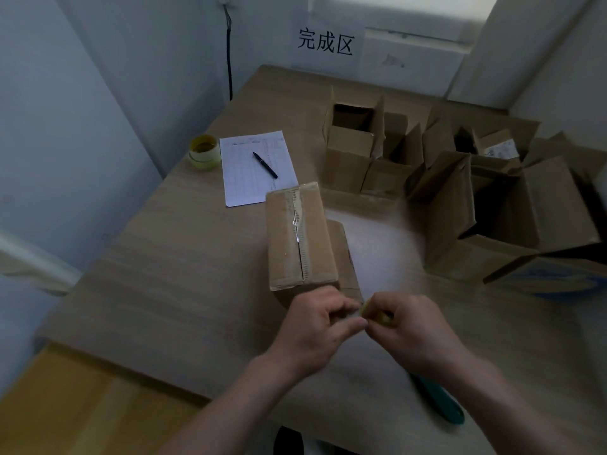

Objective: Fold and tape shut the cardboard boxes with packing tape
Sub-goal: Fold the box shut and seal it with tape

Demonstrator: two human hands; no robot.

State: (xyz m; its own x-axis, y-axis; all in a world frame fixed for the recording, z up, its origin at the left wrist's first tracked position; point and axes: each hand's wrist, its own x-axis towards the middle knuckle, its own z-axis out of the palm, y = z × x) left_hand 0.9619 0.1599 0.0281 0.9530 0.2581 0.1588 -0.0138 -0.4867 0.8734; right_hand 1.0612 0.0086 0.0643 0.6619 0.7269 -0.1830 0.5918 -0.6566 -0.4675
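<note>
Fingers (pixel 351 318) of both hands pinch tape roll (pixel 377 315) — beside taped box (pixel 300 238).

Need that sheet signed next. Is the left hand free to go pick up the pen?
Probably not yet: the left hand is pinching tape with the right hand. The path to the pen past the taped box looks open.

White wall sign (pixel 325 44) reading "完成区", ruled sheet (pixel 256 165) with print too small to read

Table (pixel 157 290) bears boxes (pixel 300 238), paper (pixel 253 165), tape (pixel 204 152).
</note>
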